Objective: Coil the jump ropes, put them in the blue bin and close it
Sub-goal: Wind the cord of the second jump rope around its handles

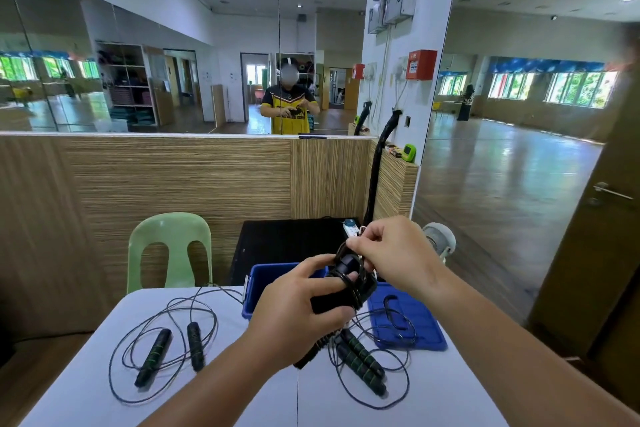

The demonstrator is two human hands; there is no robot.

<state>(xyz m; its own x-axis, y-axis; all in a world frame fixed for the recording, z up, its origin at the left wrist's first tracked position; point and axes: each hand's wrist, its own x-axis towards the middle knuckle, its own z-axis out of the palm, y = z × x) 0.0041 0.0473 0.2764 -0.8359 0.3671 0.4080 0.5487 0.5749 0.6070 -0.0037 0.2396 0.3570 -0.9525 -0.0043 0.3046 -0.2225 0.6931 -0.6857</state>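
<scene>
My left hand (pixel 298 312) grips the black handles of a jump rope (pixel 349 288) held above the table, with its cord wound around them. My right hand (pixel 391 253) pinches that cord just above the handles. A second jump rope (pixel 162 350) with black and green handles lies loose on the white table (pixel 86 392) at the left. A third jump rope (pixel 360 360) lies loose at the right, its cord running over the blue lid (pixel 415 319). The open blue bin (pixel 263 277) stands at the table's far edge, partly hidden behind my hands.
A green plastic chair (pixel 169 250) stands behind the table on the left. A black box (pixel 287 243) with a white power strip (pixel 349 225) sits behind the bin. A wood-panelled wall and mirrors rise behind, and a small fan (pixel 440 236) is at the right.
</scene>
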